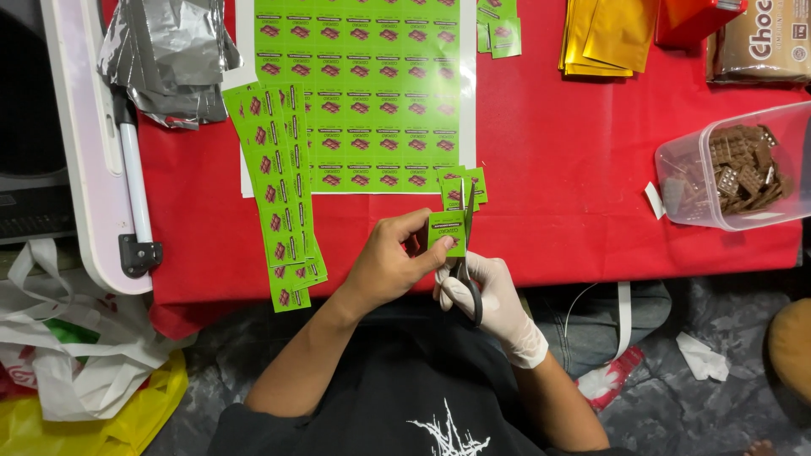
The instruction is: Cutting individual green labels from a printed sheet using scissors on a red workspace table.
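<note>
Nearby, clear plastic tub (676,181) of brown chocolate pieces (743,173), uncovered.

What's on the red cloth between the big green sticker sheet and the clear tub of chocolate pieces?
Nothing: in the head view, bare red tablecloth separates the sticker sheet from the plastic tub.

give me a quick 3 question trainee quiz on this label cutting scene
1. True or false: the right hand wears a white glove.
2. What does the left hand pinch? A) gold pouch B) green label C) chocolate piece
3. Which tool is in the right hand?

Key
1. True
2. B
3. Scissors, blades pointing away over the red tablecloth, cutting at the label.
</note>
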